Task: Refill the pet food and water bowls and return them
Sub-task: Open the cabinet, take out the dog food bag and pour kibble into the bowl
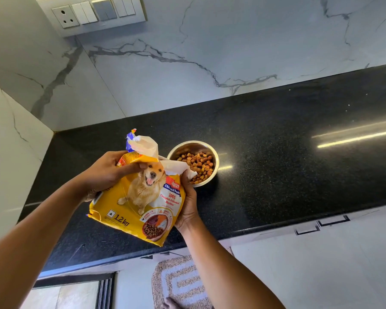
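Note:
A yellow dog-food bag [140, 204] with a dog picture is held above the black countertop [276, 166], its torn open top pointing toward the bowl. My left hand [107, 172] grips the bag near its upper left edge. My right hand [188, 204] holds the bag's right side from below. A steel bowl [194, 145] stands on the counter just right of the bag's mouth, with brown kibble [198, 167] inside. No water bowl is in view.
A marble backsplash [210, 52] rises behind the counter, with a switch and socket panel [91, 12] at the upper left. A side wall [7, 152] closes the counter's left end. A patterned mat [178, 284] lies on the floor below.

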Demonstrator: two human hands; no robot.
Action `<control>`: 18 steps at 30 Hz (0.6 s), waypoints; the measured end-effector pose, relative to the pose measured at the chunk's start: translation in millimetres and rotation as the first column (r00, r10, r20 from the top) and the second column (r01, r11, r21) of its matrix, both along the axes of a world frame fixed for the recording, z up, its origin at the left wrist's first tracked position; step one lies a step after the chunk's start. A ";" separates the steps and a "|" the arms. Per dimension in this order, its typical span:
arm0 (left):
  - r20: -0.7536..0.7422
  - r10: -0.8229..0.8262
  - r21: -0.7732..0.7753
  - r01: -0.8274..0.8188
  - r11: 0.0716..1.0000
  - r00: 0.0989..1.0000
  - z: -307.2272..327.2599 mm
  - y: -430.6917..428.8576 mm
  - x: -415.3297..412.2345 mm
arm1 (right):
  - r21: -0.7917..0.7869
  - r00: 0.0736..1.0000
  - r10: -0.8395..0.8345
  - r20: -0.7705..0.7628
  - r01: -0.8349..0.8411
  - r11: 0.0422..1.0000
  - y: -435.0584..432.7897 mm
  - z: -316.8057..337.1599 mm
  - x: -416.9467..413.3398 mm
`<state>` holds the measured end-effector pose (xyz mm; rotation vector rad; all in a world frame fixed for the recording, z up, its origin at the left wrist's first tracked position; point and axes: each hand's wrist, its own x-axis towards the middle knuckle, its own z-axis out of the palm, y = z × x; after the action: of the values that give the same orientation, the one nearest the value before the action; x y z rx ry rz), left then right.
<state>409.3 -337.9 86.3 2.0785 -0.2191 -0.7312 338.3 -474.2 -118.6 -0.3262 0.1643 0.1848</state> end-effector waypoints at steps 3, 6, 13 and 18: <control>-0.009 0.003 -0.014 -0.003 1.000 1.000 -1.5 1.8 -1.7 | -0.023 1.000 -0.002 0.007 0.002 1.000 -1.0 -1.5 -0.8; -0.021 -0.009 -0.029 0.008 1.000 1.000 -1.8 3.4 -3.9 | -0.061 1.000 -0.011 0.004 0.012 0.998 -1.1 -3.5 -1.2; -0.026 -0.031 -0.054 0.030 0.998 0.999 -3.0 5.4 -6.5 | -0.113 1.000 0.002 0.008 -0.001 0.994 1.5 -5.2 -2.2; -0.019 -0.039 -0.038 0.039 0.999 0.999 -1.2 3.2 -5.8 | -0.102 0.999 0.008 -0.049 -0.013 0.995 3.3 -2.0 -5.5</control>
<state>403.5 -334.7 85.1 2.0359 -0.2609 -0.7653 332.7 -471.0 -120.6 -0.4249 0.2201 0.1954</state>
